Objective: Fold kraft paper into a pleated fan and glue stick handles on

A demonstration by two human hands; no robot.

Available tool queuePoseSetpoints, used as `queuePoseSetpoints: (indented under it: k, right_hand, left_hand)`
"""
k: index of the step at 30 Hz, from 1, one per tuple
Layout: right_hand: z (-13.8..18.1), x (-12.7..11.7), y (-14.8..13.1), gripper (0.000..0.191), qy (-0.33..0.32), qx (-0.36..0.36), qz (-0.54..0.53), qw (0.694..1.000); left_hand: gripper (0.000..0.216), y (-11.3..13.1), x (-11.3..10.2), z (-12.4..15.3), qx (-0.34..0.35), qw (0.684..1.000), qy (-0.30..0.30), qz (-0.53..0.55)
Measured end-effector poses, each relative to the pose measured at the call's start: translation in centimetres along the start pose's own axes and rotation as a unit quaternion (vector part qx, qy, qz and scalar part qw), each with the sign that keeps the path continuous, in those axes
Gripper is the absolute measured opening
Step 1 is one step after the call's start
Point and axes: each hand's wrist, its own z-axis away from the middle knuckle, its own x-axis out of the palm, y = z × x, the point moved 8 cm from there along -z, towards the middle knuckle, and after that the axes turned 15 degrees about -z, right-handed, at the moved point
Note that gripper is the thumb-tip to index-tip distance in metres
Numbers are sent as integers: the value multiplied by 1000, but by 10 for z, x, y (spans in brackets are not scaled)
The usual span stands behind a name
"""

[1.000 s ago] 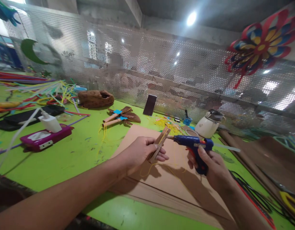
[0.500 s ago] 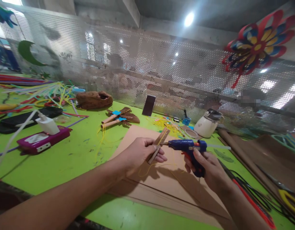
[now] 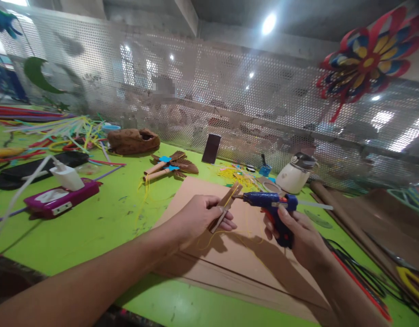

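Observation:
Between the thumb and fingers of my left hand (image 3: 209, 213) is a folded brown paper strip (image 3: 226, 204), held tilted with a yellow string along its face. The string trails in a loose loop over the brown cardboard (image 3: 195, 193) below. My right hand (image 3: 299, 227) wraps round the grip of a blue hot glue gun (image 3: 263, 200). A pale glue stick (image 3: 314, 205) juts from its back. The gun's nozzle points left, at or very near the upper part of the strip; whether it touches I cannot tell.
A purple power strip (image 3: 62, 200) with a white charger lies left. Behind are paper figures with pleated brown wings (image 3: 182, 163), a brown pouch-like object (image 3: 132, 141), a propped phone (image 3: 211, 148) and a white jug (image 3: 294, 175). Yellow-handled scissors (image 3: 410, 284) lie right.
My right hand has moved the glue gun slightly right and up, so its nozzle sits higher along the paper strip. My left hand has barely moved.

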Motion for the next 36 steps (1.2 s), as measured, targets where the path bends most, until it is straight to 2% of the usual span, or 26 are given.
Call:
queuePoseSetpoints:
  k: [10, 16, 21, 28, 36]
  right_hand:
    - [0, 6, 3, 35, -51, 26, 27, 998]
    - [2, 2, 7, 37, -63, 43, 67, 995]
    - [1, -2, 3, 35, -45, 30, 41, 998]
    - [2, 5, 5, 37, -58, 29, 51, 997]
    - [3, 2, 9, 37, -75, 43, 65, 994]
  left_hand:
    - [14, -3, 0, -2, 13, 1000, -8, -22]
    - [15, -3, 2, -2, 0, 1000, -17, -10]
    - [15, -4, 1, -1, 2, 1000, -21, -14]
    - [16, -6, 4, -2, 3, 999, -45, 24]
    - [10, -5, 5, -1, -6, 996, -60, 70]
